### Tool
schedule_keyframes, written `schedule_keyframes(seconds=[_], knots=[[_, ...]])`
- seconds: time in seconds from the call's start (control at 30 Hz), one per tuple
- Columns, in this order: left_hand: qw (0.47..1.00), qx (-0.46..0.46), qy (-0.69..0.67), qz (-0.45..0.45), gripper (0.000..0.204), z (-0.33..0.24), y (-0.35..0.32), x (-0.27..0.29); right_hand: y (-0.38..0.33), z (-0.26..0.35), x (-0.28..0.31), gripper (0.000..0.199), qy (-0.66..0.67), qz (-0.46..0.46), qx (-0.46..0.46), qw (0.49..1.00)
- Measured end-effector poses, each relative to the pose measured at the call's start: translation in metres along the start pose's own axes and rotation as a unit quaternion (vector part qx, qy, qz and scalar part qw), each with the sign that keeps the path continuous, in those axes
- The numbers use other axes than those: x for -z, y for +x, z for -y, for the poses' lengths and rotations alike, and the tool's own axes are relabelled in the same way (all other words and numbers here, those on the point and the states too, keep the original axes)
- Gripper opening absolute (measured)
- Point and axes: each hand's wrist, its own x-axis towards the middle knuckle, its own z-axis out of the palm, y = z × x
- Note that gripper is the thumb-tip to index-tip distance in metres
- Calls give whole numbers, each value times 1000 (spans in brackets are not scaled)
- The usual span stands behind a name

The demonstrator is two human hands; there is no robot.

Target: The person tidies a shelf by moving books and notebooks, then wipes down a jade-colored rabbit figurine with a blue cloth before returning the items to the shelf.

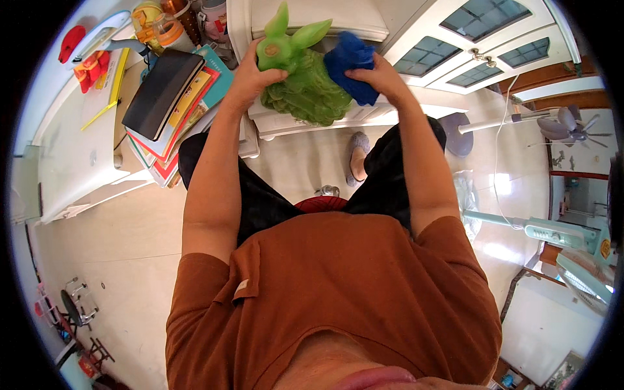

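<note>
A green rabbit ornament [303,77] is gripped by the left hand [249,77] over the near edge of the white surface [363,19], support unclear; a blue cloth [346,57] is bunched in the right hand [385,78]. If the left grip is loosened, the ornament could be dropped.

A glossy green rabbit-like figurine [300,88] fills the upper middle of the frame, its two long, pointed ears spreading toward the top edge. A round tan patch marks its head, and the lower body is covered in carved, layered relief. The left hand [255,77] grips its head end. Just right of it, a crumpled deep-blue cloth [349,64] is bunched in the right hand [380,76], overlapping the figurine's right edge in view; contact there is unclear.
</note>
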Motion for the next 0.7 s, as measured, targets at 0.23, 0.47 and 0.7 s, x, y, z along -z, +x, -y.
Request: schedule_keyframes(seconds=[0.23, 0.47, 0.7], knots=[[979, -66, 116, -151, 80, 32, -10, -10, -13, -6, -16, 55, 43, -56, 27, 997], [930, 79, -2, -359, 74, 52, -30, -72, -27, -16, -40, 55, 87, -117, 29, 989], [947, 82, -150, -272, 66, 44, -46, -91, -60, -7, -56, 48, 306, -91, -29, 947]])
